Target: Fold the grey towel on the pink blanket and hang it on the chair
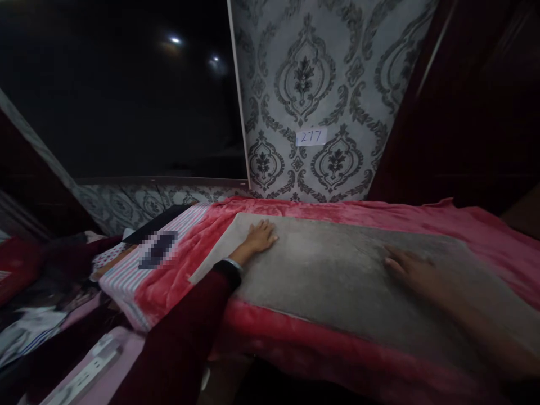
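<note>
A grey, soft-looking cloth [320, 264] lies spread out on a red plush blanket [295, 326]. My left hand [260, 236] rests flat near its far left corner, fingers spread and pointing away from me. Over the right half of the cloth is my right hand [409, 267], a little blurred, its fingers stretched to the left. Whether it presses on the cloth or hovers just above, I cannot tell. Neither hand grips anything. A dark red sleeve with a black cuff [230, 273] and a bracelet shows at my left wrist.
A striped cloth [126, 275] with a pixelated dark item [159, 249] lies left of the blanket. A white power strip [86, 377] is at the lower left. Behind stand a large dark screen [126, 101] and patterned wallpaper with a "277" paper label [311, 136].
</note>
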Available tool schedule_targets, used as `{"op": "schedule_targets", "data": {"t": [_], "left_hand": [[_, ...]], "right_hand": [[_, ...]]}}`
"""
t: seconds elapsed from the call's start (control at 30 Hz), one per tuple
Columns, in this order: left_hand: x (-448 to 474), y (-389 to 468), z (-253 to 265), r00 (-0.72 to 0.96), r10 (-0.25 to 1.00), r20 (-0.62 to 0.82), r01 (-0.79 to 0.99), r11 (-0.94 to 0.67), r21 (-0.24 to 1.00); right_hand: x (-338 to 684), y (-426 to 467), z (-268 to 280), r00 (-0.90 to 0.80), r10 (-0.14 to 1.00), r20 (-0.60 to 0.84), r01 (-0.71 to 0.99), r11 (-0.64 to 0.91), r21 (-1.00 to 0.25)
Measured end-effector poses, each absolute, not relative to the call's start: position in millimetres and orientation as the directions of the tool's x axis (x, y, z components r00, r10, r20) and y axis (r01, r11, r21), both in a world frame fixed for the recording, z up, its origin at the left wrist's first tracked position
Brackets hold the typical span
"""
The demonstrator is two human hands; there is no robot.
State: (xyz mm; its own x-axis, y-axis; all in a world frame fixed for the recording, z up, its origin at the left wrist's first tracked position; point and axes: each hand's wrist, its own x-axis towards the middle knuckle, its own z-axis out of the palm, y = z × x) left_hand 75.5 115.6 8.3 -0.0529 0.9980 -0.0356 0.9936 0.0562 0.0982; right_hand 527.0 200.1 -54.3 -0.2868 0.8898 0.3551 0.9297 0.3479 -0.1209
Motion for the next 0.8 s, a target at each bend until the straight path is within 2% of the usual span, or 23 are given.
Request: {"op": "schedule_targets", "data": {"t": [0.17,0.27,0.4,0.6,0.73,0.8], "left_hand": [[91.5,136.0,-17.1,-0.101,0.995,0.024,0.991,0.098,0.093],[83.0,138.2,-18.7,-0.105,0.994,-0.015,0.991,0.106,0.085],[68.8,154.1,-6.4,-0.078,0.992,-0.099,0.994,0.085,0.063],[47.3,174.7,-10.6,-0.127,0.990,-0.057,0.987,0.131,0.087],[11.1,161.2,-14.1,-0.278,0.956,0.097,0.959,0.271,0.079],[-7.6,151.6,-10.8,-0.279,0.940,0.195,0.960,0.271,0.066]], "right_hand": [[514.5,221.3,-82.5,-0.344,0.887,0.308,0.921,0.383,-0.074],[522.5,225.2,-101.8,-0.357,0.879,0.318,0.915,0.396,-0.069],[528.4,242.0,-87.4,-0.356,0.890,0.284,0.905,0.404,-0.133],[547.4,288.1,-73.9,-0.319,0.908,0.271,0.919,0.366,-0.149],[594.8,301.3,-97.5,-0.202,0.936,0.290,0.929,0.277,-0.247],[626.7,303.8,-106.0,-0.099,0.944,0.315,0.929,0.201,-0.310]]}}
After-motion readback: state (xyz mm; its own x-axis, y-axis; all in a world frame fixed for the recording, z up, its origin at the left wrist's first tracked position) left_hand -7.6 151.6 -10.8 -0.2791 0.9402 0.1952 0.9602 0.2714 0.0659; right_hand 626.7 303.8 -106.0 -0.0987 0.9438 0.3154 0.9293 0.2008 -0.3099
